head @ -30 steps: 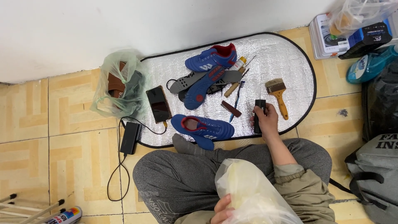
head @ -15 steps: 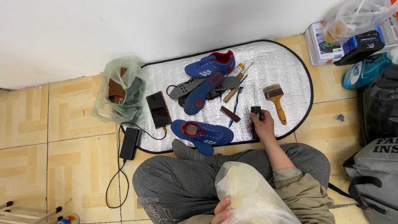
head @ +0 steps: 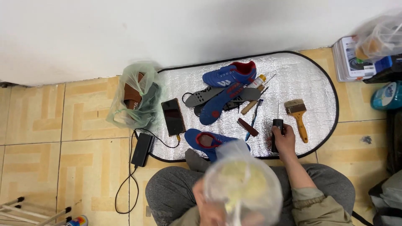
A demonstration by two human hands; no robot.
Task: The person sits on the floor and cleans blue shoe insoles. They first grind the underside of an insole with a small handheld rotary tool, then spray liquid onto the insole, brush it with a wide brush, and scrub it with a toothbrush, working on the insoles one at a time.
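We sit cross-legged on the tiled floor and look down at the silver mat [head: 310, 79], which we take as our landmark. Our right hand [head: 284, 141] is at the near edge of the mat, and its fingers are curled closed around a small black tool [head: 276, 130]; the top of the tool sticks out above the fingers. Just to the right of this hand, on the mat, lies a paintbrush [head: 298, 117] with a wooden handle. Just to the left of the hand lie a thin blue stick [head: 253, 121] and a small dark red block [head: 247, 127].

Our left hand [head: 209, 209] is below the mat, close to our body, and it holds up a clear plastic bag [head: 240, 188] with something pale yellow inside. The bag is blurred and very close to the camera, so we cannot tell how tightly the fingers close on it.

In the middle of the mat there are a blue shoe [head: 231, 74], dark insoles [head: 205, 97] and a blue sole part [head: 220, 104]. A second blue shoe [head: 205, 140] lies at the near edge of the mat, partly behind the bag. A dark phone [head: 173, 117] lies on the left part of the mat, and a green plastic bag [head: 136, 100] stands just beside the left edge.
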